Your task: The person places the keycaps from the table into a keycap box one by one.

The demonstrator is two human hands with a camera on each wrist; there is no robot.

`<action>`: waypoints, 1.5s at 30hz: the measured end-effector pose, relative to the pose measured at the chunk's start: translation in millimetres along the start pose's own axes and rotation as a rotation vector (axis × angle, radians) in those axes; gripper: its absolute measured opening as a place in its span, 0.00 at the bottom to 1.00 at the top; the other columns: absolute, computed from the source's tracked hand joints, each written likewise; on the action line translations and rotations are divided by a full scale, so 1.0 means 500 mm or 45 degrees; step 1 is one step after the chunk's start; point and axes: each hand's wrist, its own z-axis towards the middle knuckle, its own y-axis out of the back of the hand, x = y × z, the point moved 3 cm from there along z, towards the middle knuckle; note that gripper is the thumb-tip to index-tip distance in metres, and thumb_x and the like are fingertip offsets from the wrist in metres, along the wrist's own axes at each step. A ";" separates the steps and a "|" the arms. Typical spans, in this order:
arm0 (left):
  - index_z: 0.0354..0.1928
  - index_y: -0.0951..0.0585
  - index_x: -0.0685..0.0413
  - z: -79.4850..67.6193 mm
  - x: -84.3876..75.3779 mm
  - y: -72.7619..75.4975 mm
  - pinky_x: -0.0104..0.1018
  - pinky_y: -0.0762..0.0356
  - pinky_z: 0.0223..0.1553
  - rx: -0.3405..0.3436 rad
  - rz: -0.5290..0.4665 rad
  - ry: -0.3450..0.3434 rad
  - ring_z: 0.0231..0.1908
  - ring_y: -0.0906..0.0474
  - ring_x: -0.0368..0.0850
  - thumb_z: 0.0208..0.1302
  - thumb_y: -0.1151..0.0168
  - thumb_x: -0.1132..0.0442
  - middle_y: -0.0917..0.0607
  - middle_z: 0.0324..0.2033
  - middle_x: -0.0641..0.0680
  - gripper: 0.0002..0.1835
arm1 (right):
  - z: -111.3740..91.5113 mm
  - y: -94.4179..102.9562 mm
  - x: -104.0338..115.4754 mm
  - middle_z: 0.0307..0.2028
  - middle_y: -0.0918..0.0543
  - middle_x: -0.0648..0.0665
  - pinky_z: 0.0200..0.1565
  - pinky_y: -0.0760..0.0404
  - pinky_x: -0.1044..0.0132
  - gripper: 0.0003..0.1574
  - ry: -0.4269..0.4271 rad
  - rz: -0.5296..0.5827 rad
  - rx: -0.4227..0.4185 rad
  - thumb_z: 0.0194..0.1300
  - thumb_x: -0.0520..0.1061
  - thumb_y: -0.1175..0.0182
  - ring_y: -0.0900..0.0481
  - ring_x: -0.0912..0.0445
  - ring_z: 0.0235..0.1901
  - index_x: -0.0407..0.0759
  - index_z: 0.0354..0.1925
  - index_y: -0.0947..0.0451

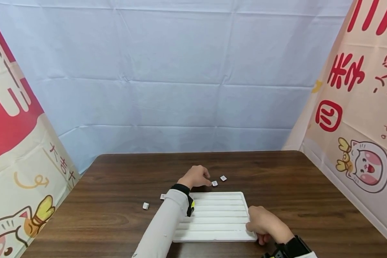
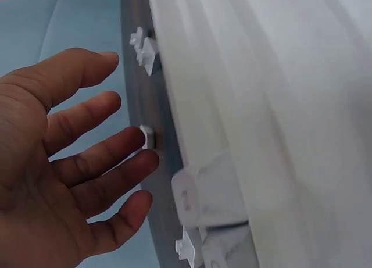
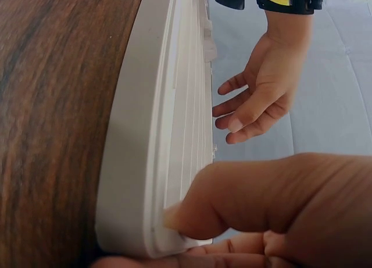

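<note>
A white tray [image 1: 217, 217] with parallel ridges lies on the table. My right hand [image 1: 266, 225] pinches its near right corner; in the right wrist view the thumb [image 3: 195, 215] presses on the rim and the other fingers curl around the corner. My left hand [image 1: 196, 176] reaches past the tray's far edge, close to a small white keycap-like block [image 1: 214, 183]. In the left wrist view its fingers [image 2: 110, 154] are spread and loosely bent, holding nothing. Two marked blocks, one a grey-white piece [image 2: 209, 192], sit at the tray's edge there.
Another small white block [image 1: 223, 178] lies beyond the tray, and one more [image 1: 146, 206] sits left of it. The brown wooden table [image 1: 116, 179] ends at a pale blue cloth [image 1: 174, 104]. Printed cloths hang at both sides.
</note>
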 end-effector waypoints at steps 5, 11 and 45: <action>0.42 0.17 0.52 0.009 -0.022 -0.015 0.37 0.26 0.34 0.015 0.082 0.014 0.35 0.23 0.43 0.56 0.32 0.59 0.19 0.36 0.47 0.12 | -0.003 0.002 -0.001 0.06 0.27 0.43 0.09 0.31 0.66 0.05 -0.010 -0.002 -0.003 0.52 0.31 0.46 0.29 0.57 0.04 0.35 0.23 0.32; 0.40 0.17 0.50 0.016 -0.032 -0.029 0.37 0.26 0.34 0.019 0.051 0.007 0.35 0.24 0.44 0.56 0.32 0.62 0.19 0.37 0.48 0.09 | -0.004 0.003 0.001 0.05 0.28 0.43 0.09 0.31 0.66 0.05 -0.010 -0.012 -0.020 0.51 0.31 0.47 0.29 0.57 0.04 0.36 0.21 0.33; 0.27 0.16 0.50 0.026 -0.023 -0.045 0.33 0.26 0.30 0.003 0.159 0.011 0.31 0.24 0.41 0.56 0.35 0.70 0.20 0.25 0.44 0.07 | -0.005 -0.001 0.001 0.05 0.28 0.44 0.09 0.30 0.66 0.07 0.004 -0.024 -0.046 0.51 0.31 0.47 0.29 0.57 0.04 0.36 0.21 0.34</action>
